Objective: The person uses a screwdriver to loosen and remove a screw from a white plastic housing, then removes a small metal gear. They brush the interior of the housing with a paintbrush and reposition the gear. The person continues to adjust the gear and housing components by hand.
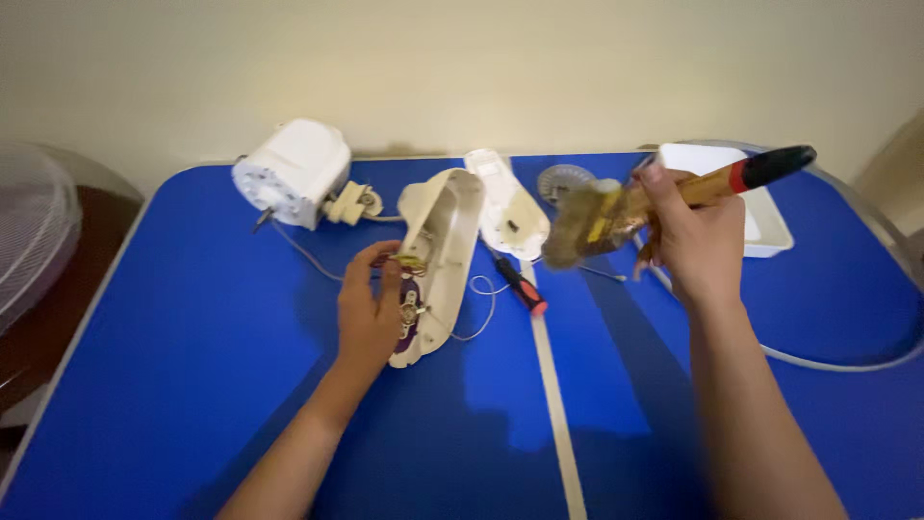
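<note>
My left hand (371, 308) grips the side of an open cream plastic housing (445, 231) lying on the blue table (192, 385); a purple circuit part with brass fittings (409, 313) shows inside it by my fingers. My right hand (688, 241) is raised above the table and holds a paintbrush (674, 197) with a wooden handle, red band and black tip. Its dusty bristles (573, 231) are blurred and point left toward the housing.
A white fan motor unit (289, 171) sits at the back left, wired to the housing. A white cover (505, 202) and a red-and-black screwdriver (520, 284) lie beside the housing. A white tray (760, 217) and a round grey part (563, 178) are at the back right. A fan grille (34, 226) stands far left.
</note>
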